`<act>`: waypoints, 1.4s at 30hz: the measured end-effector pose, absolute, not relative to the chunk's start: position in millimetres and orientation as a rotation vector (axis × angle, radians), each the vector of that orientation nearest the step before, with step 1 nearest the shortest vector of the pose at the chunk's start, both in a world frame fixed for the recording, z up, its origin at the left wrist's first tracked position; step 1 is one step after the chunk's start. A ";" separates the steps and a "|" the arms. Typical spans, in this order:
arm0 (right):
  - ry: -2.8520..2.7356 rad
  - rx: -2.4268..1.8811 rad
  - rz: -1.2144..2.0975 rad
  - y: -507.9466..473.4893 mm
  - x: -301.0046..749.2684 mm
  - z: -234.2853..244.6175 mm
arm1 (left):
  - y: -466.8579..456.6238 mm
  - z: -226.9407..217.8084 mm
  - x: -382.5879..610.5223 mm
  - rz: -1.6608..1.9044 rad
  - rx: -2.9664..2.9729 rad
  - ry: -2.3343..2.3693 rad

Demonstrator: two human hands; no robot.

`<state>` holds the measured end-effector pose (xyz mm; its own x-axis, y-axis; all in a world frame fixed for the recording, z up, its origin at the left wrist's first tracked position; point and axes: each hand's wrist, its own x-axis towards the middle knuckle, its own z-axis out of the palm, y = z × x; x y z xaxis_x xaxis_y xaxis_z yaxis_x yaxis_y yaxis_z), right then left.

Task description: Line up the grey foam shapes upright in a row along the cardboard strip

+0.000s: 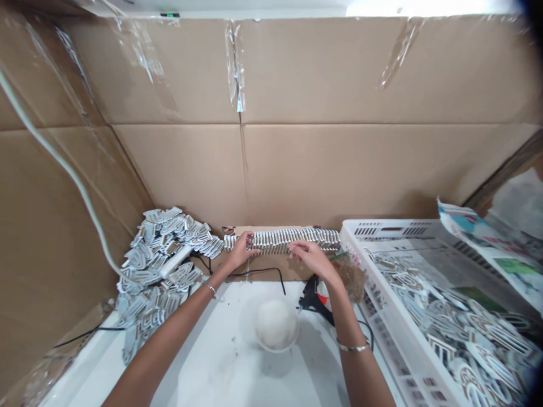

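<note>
A long row of thin white pieces with brown edges [278, 237] stands on edge, packed side by side, along the foot of the cardboard wall. My left hand [241, 252] is at the row's left part, fingers curved over the top and thumb at the front, with pieces between them. In front of the row's middle right is my right hand [310, 259], its fingers bent and drawn together with the thumb. Whatever may be in that pinch is too small to make out. Below it, a black glue gun [313, 297] with an orange-red part lies on the white table [203, 356].
A heap of similar flat pieces [169, 237] lies at left. At right stands a white plastic crate [382, 328] of loose pieces. A round white bowl-like object [276, 325] sits between my arms. Black cable [258, 270] runs along the cardboard strip; a pale cable [78, 183] hangs at left.
</note>
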<state>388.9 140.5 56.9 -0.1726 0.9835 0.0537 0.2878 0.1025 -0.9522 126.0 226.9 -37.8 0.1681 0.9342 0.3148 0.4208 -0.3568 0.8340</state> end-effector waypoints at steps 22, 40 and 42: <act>-0.980 -1.030 0.710 77.0 448.1 134.7 | 222.0 -20.5 132.1 1.203 1.337 1.213; -0.823 -0.833 0.624 69.4 457.5 145.6 | 219.7 -15.8 139.3 1.280 1.136 1.277; -0.821 -0.826 0.621 68.6 459.0 146.5 | 219.3 -14.7 138.3 1.271 1.133 1.268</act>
